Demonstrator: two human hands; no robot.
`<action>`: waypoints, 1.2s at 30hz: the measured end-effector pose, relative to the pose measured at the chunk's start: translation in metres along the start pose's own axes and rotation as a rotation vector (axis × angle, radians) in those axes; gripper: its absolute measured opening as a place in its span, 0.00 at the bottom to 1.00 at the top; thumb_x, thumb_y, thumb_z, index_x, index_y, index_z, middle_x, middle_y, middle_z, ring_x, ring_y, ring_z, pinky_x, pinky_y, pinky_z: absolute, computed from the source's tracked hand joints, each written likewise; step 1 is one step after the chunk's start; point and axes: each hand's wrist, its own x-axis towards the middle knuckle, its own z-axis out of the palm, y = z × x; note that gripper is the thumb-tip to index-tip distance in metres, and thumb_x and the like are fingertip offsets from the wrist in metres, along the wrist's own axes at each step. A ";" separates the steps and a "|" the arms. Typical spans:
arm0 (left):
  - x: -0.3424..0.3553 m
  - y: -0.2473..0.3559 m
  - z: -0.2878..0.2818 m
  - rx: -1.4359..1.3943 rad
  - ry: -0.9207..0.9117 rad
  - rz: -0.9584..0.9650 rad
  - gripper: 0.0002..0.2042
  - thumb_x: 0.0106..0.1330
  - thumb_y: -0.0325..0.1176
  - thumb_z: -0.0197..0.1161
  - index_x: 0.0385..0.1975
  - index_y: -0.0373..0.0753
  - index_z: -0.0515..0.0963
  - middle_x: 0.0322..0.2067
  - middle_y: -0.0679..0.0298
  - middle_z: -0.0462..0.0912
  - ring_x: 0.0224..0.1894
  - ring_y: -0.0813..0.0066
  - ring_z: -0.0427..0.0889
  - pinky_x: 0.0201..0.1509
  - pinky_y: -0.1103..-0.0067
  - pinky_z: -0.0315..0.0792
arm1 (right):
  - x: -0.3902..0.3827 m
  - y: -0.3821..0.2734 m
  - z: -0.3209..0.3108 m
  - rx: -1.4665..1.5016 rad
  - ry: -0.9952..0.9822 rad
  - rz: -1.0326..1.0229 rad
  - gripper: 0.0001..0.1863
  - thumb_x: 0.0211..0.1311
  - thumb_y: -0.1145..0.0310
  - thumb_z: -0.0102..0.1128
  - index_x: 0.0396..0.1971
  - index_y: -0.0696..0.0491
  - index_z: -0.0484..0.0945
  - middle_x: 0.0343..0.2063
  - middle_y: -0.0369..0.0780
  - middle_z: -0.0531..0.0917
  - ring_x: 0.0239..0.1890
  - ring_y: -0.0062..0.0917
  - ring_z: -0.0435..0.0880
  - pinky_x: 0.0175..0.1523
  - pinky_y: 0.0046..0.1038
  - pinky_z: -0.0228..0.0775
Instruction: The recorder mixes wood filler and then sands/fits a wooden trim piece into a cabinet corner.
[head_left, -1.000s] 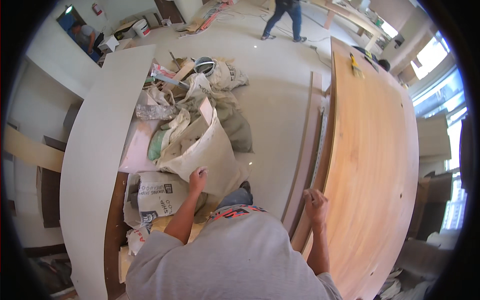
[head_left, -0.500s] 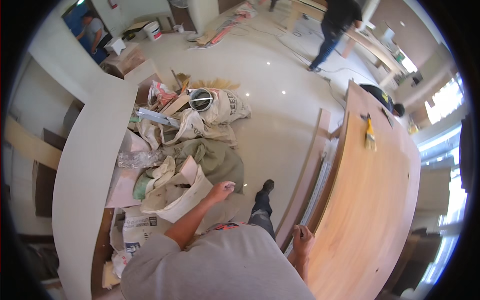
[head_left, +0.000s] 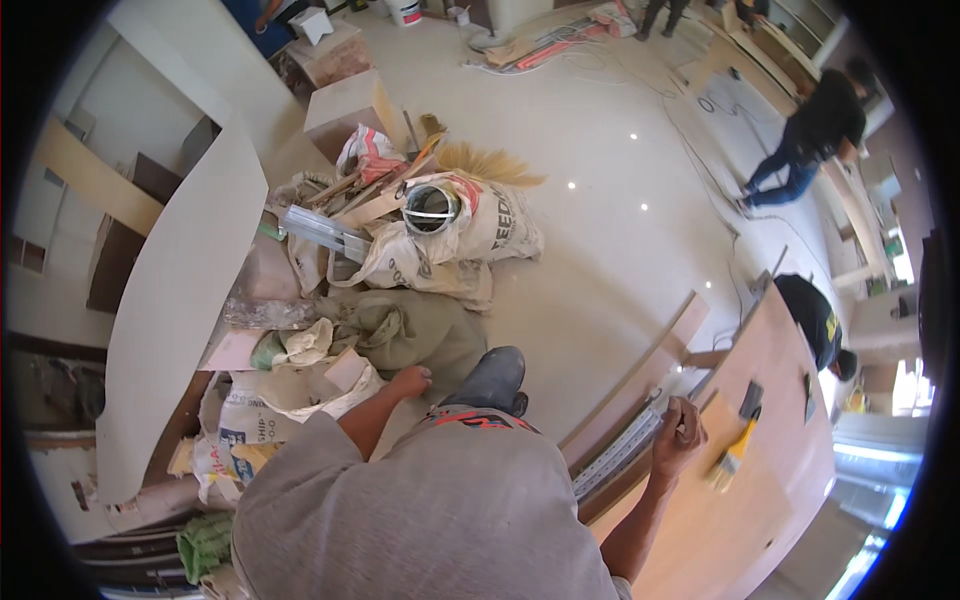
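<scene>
My left hand (head_left: 410, 382) hangs at my side with its fingers curled closed, near an open white sack (head_left: 345, 400) of scraps. Nothing shows in it. To the right, my right hand (head_left: 680, 435) is raised in a loose fist beside the edge of a large wooden panel (head_left: 740, 520), and I see no object in its fingers. A paintbrush (head_left: 735, 455) with a yellow handle lies on the panel, just right of this hand. Farther along the panel lies a small dark flat tool (head_left: 808, 398).
Full sacks (head_left: 510, 225), a grey-green cloth (head_left: 430, 335) and a metal channel (head_left: 325, 232) are heaped at left. A long board (head_left: 640, 375) runs along the panel's left side. One person (head_left: 815, 320) bends beside the panel; another (head_left: 820, 125) stands farther back. Cables (head_left: 690, 150) cross the floor.
I have stepped forward, and my other leg is now in front. My right hand has swung up and forward beside the paintbrush; my left hand has drawn back. The standing person appears farther right.
</scene>
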 end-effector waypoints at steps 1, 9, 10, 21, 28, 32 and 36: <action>0.014 0.006 0.002 -0.020 0.007 -0.015 0.14 0.60 0.41 0.64 0.41 0.39 0.85 0.44 0.48 0.86 0.47 0.47 0.85 0.52 0.57 0.77 | 0.027 0.007 0.016 0.002 -0.020 -0.016 0.05 0.67 0.73 0.64 0.30 0.56 0.84 0.21 0.41 0.82 0.22 0.30 0.81 0.30 0.32 0.73; 0.161 0.044 0.004 -0.231 -0.007 -0.199 0.18 0.62 0.44 0.62 0.45 0.38 0.84 0.46 0.43 0.85 0.50 0.43 0.83 0.54 0.57 0.77 | 0.233 0.058 0.180 0.020 -0.347 -0.214 0.02 0.62 0.74 0.69 0.32 0.53 0.84 0.26 0.42 0.86 0.25 0.37 0.85 0.32 0.34 0.76; 0.183 0.036 0.006 -0.101 -0.025 -0.180 0.19 0.62 0.44 0.62 0.47 0.38 0.84 0.46 0.44 0.85 0.50 0.42 0.83 0.54 0.57 0.77 | 0.255 0.071 0.202 0.013 -0.447 -0.182 0.02 0.64 0.71 0.68 0.33 0.53 0.84 0.26 0.43 0.86 0.26 0.38 0.85 0.33 0.36 0.76; 0.471 0.231 -0.222 -0.274 0.410 -0.023 0.17 0.64 0.42 0.62 0.47 0.37 0.83 0.42 0.46 0.87 0.44 0.45 0.86 0.51 0.56 0.78 | 0.264 0.411 0.270 -0.125 -1.050 0.216 0.15 0.65 0.60 0.59 0.41 0.54 0.86 0.38 0.50 0.88 0.42 0.46 0.86 0.49 0.45 0.77; 0.575 0.282 -0.284 -0.357 0.440 -0.158 0.17 0.66 0.42 0.61 0.45 0.38 0.84 0.46 0.46 0.86 0.49 0.46 0.85 0.56 0.59 0.78 | 0.355 0.506 0.330 -0.233 -1.325 0.296 0.13 0.63 0.63 0.59 0.41 0.53 0.85 0.38 0.49 0.88 0.42 0.44 0.87 0.49 0.44 0.78; 0.602 0.252 -0.245 -0.072 0.201 -0.482 0.16 0.67 0.41 0.59 0.45 0.38 0.84 0.46 0.49 0.87 0.51 0.44 0.85 0.57 0.58 0.77 | 0.493 0.585 0.424 -0.152 -1.358 -0.062 0.12 0.62 0.65 0.59 0.41 0.52 0.85 0.38 0.49 0.88 0.42 0.42 0.87 0.50 0.43 0.79; 0.640 0.343 -0.308 -0.163 0.051 -0.435 0.19 0.69 0.44 0.59 0.50 0.38 0.84 0.52 0.47 0.85 0.55 0.46 0.83 0.61 0.59 0.75 | 0.722 0.592 0.521 -0.536 -1.289 -0.408 0.11 0.60 0.74 0.57 0.40 0.49 0.86 0.41 0.43 0.88 0.46 0.38 0.88 0.51 0.40 0.81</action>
